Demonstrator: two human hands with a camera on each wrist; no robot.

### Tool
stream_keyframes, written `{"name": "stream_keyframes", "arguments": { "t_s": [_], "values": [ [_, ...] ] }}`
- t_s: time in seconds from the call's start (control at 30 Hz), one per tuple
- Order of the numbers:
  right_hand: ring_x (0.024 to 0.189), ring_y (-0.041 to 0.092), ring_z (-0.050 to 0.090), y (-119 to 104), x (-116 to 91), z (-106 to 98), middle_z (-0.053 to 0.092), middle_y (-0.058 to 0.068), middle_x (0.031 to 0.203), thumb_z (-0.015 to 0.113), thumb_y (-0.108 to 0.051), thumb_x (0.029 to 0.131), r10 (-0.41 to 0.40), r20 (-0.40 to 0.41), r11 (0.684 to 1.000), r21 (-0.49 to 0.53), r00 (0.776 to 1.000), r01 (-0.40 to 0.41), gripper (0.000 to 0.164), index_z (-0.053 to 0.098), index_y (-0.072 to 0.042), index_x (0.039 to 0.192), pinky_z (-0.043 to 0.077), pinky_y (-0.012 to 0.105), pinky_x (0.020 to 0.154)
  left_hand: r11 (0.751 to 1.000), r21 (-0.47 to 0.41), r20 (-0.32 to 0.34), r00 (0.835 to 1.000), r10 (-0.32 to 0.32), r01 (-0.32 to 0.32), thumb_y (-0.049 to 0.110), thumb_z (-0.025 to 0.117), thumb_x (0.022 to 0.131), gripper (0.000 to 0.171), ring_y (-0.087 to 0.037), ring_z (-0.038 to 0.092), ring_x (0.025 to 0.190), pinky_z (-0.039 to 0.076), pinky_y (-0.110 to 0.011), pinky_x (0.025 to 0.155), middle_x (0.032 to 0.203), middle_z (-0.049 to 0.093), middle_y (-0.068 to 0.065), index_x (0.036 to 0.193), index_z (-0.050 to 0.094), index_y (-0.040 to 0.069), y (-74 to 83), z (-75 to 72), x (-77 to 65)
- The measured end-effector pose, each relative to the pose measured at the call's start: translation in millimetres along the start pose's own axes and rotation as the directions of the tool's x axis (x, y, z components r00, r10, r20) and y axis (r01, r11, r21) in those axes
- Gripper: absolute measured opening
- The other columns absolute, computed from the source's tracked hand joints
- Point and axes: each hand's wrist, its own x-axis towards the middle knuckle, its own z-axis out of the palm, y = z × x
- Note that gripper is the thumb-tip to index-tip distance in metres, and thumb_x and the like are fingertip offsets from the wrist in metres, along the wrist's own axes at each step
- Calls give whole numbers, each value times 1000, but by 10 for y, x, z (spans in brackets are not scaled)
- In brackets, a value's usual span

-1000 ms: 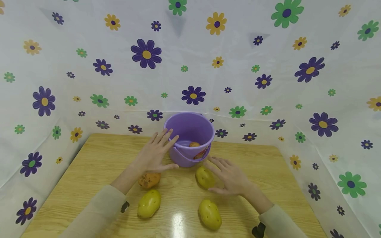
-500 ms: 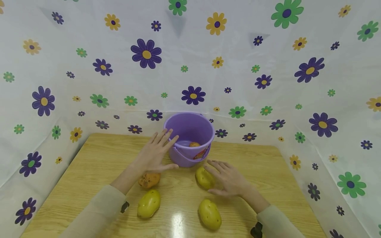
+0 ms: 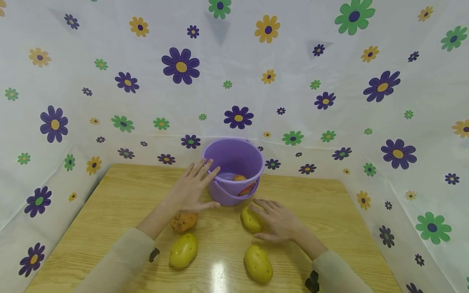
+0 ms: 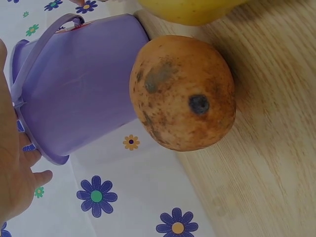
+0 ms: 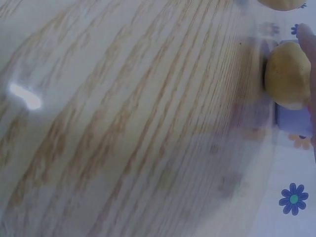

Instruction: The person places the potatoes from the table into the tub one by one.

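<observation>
A purple bucket (image 3: 232,191) with a brownish-orange item (image 3: 239,178) inside stands at the back of the table. My left hand (image 3: 188,189) is spread by the bucket's left rim; whether it touches is unclear. A brownish-orange potato with dark blotches (image 3: 184,222) lies below that hand, and the left wrist view shows this spotted potato (image 4: 182,94) large in front of the bucket (image 4: 84,79). My right hand (image 3: 278,219) hovers at a yellow potato (image 3: 250,219), fingers extended over its right side, thumb apart. The right wrist view shows a potato (image 5: 288,75) beside part of that hand.
Two more yellow potatoes lie nearer the front, one yellow potato (image 3: 184,250) on the left and another yellow potato (image 3: 258,264) on the right. The wooden table (image 3: 311,199) is bounded by a white flowered cloth (image 3: 234,93) at the back and sides.
My right hand has moved slightly down and left, so its fingers cover more of the yellow potato near the bucket. The left hand and the other things stay put.
</observation>
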Motion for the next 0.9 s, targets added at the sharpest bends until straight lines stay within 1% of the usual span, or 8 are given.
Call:
{"name": "stream_keyframes", "arguments": {
  "t_s": [0.27,0.3,0.43,0.5,0.53,0.7,0.77,0.9],
  "values": [
    [137,34,62,-20,36,33,56,16,156,66,-70,92,8,29,1000,-5,1000,-8,89,47,-14,157,57,51,110,1000,-3,0,1000,2,-2,98,3,83,122,-44,23,163,23,-62,133,174,26,-23,168,26,14,-12,10,-6],
    [137,33,62,-20,41,41,56,15,157,66,-70,91,6,31,1000,-12,999,-6,89,47,-14,157,57,50,110,1000,-5,1,1000,2,-2,98,8,85,120,-44,23,163,23,-62,133,174,26,-23,169,26,14,-11,7,-6],
    [138,34,61,-16,63,73,53,15,159,62,-72,93,10,57,1000,-19,998,-9,89,45,-15,159,57,50,110,1000,-14,5,1000,1,-1,92,36,90,112,-44,22,164,23,-62,133,175,25,-23,169,26,14,-1,-9,-10],
    [138,34,61,-18,78,81,53,15,160,60,-73,94,9,63,1000,-15,998,-8,89,45,-15,160,57,51,110,1000,-17,5,1000,0,0,90,42,90,110,-44,22,164,23,-63,133,175,25,-22,169,26,14,1,-11,-11],
    [138,35,61,-21,87,82,52,15,160,59,-73,94,7,63,1000,-10,998,-6,89,45,-15,160,57,51,110,1000,-18,5,1000,0,0,91,39,90,111,-44,22,164,23,-63,133,175,24,-22,169,26,14,2,-9,-11],
    [135,33,63,-28,117,130,55,15,156,58,-75,94,-18,31,1000,-10,999,19,89,47,-14,157,58,49,108,1000,-24,-3,1000,-3,3,98,7,85,121,-44,22,163,23,-63,133,175,24,-23,168,27,13,5,-1,-8],
    [134,32,63,-30,123,153,56,15,155,59,-75,93,-25,21,1000,-18,999,26,89,47,-14,157,59,48,107,1000,-24,-8,1000,-4,4,98,2,83,123,-45,23,163,23,-63,132,174,25,-23,168,27,13,7,2,-6],
    [133,31,64,-39,133,170,56,14,154,62,-74,92,-24,21,999,-26,999,25,90,45,-15,158,59,47,107,1000,-17,-8,1000,-6,6,98,1,82,124,-44,23,163,24,-63,132,174,27,-23,168,28,13,9,1,-3]
  ]
}}
